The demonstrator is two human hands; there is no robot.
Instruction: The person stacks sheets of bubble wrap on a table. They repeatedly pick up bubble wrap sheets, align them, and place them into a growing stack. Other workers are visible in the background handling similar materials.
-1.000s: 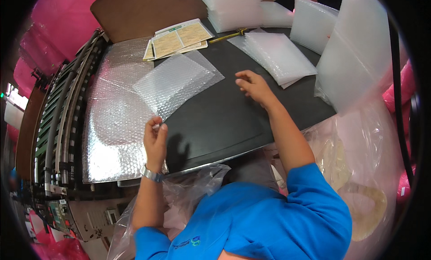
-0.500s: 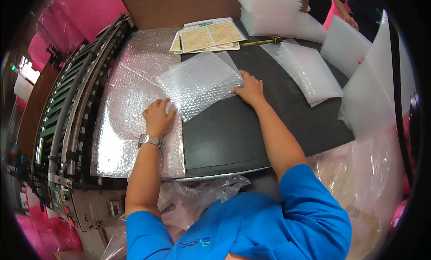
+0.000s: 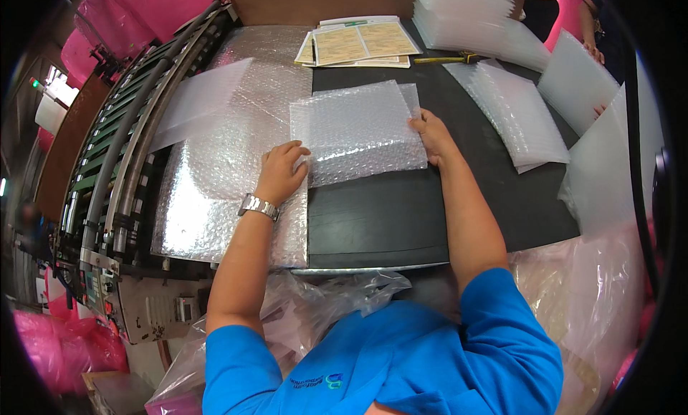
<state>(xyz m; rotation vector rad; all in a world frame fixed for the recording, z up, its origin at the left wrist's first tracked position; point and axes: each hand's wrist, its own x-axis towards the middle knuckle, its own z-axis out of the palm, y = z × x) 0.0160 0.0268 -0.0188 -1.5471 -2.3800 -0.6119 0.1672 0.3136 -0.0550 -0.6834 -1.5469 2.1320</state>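
Note:
Flat bubble-wrap bags [image 3: 358, 128], at least two stacked slightly askew, lie between my hands over the black tabletop [image 3: 373, 229]. My right hand [image 3: 435, 137] grips their right edge, thumb on top and the other fingers partly hidden. At the left edge, my left hand [image 3: 284, 173], with a metal watch on its wrist, has its fingers curled round the near-left side. A large bubble-wrap sheet [image 3: 215, 157] covers the left part of the table under my left forearm. Beyond that hand, a thin translucent bag [image 3: 208, 99] slants from the roller machine onto this sheet.
The roller machine [image 3: 118, 157] runs along the left. Printed papers [image 3: 369, 44] and a yellow tool [image 3: 444, 59] lie at the back. Fanned bags [image 3: 512, 110] rest on the right, a tall stack [image 3: 466, 17] behind them. Another person's hand [image 3: 593, 51] shows at the far right.
The bags between my hands have turned straighter, and both hands have shifted with them. A thin translucent bag has come out from the machine at left. The whole view has shifted slightly.

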